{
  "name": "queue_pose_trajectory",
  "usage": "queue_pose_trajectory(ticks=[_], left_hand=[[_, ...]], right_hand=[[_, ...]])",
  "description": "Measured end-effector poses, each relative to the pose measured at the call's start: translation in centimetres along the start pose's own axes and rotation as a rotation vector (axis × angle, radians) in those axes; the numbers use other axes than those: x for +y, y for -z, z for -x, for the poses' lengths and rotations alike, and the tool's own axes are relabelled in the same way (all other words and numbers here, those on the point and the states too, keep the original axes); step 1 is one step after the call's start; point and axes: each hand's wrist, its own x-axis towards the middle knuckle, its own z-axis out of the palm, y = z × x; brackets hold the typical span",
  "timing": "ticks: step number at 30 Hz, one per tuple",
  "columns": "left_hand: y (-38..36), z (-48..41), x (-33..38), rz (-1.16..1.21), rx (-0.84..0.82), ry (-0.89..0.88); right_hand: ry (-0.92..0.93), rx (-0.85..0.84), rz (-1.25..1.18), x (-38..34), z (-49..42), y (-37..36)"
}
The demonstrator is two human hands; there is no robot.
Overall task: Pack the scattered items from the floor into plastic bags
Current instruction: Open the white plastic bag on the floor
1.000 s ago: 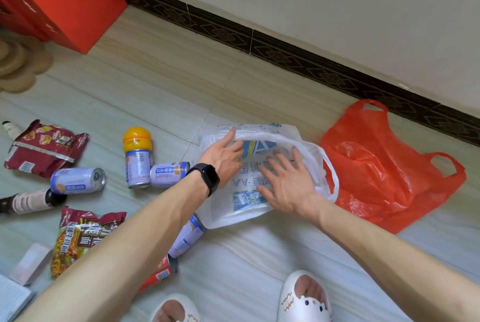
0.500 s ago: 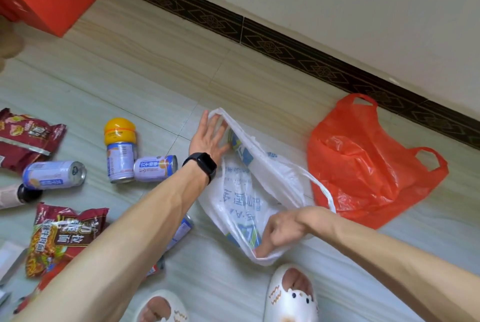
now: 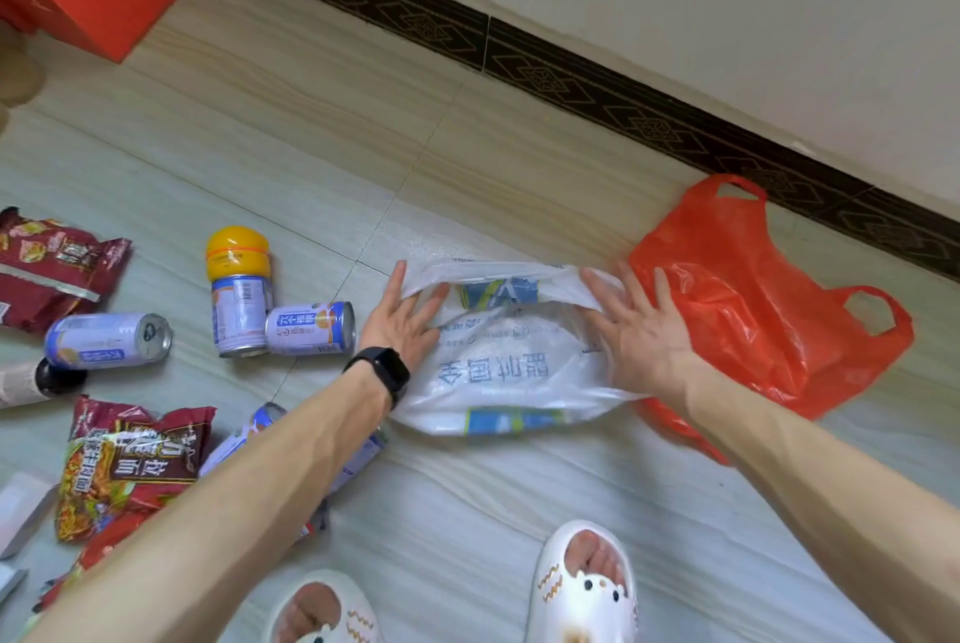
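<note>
White bag (image 3: 509,362) laid flat on floor, spanned between both hands. Left hand (image 3: 402,325) pressed on bag's left edge, fingers straight and spread, nothing gripped. Right hand (image 3: 641,330) pressed on bag's right edge, fingers likewise straight and spread, nothing pinched. Orange bag (image 3: 753,304) spread just outside right hand, touching white bag. Lying can (image 3: 311,329) found just outside left hand; yellow-capped can (image 3: 239,299) stood upright beside it. Noodle packet (image 3: 124,466) seen near left forearm.
</note>
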Motion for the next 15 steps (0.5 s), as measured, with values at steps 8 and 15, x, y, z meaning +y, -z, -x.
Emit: queue_pose_trajectory(ticks=[8, 15], left_hand=[[0.0, 1.1, -1.5, 0.224, 0.219, -0.123], [3.5, -0.7, 0.9, 0.002, 0.272, -0.291]], right_hand=[[0.096, 0.106, -0.148, -0.4, -1.3, 1.7], [0.372, 0.342, -0.288, -4.9, -1.0, 1.7]])
